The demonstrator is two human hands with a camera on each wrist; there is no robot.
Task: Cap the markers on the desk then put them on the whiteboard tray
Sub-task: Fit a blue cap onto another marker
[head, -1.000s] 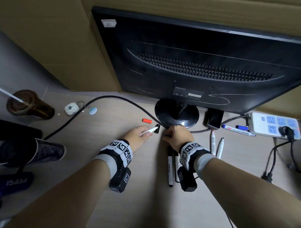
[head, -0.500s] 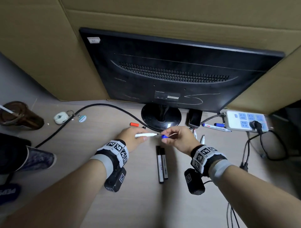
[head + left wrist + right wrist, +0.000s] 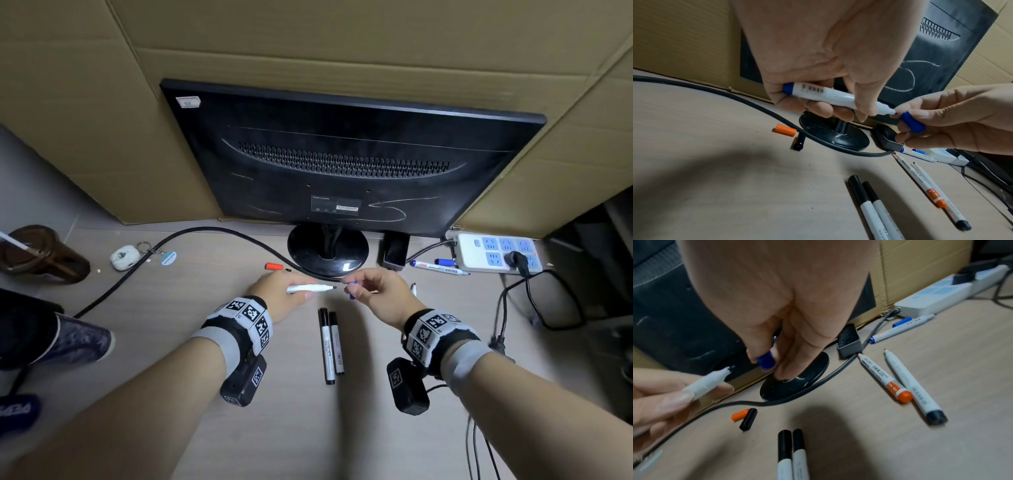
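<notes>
My left hand grips an uncapped white marker with a blue end, its tip pointing right. My right hand pinches a blue cap just off that tip, a small gap apart. Two capped black markers lie side by side on the desk below the hands. An orange-ended marker and a black-ended marker lie uncapped to the right. A loose orange cap and a loose black cap lie near the monitor base.
A black monitor on a round base stands behind the hands, with a thick black cable crossing the desk. An eraser, a blue marker with a blue cap beside it, and a power strip sit right. A brown cup is left.
The right hand picked up the blue cap and brought it to the tip of the marker that the left hand holds. The head view shifted back and up.
</notes>
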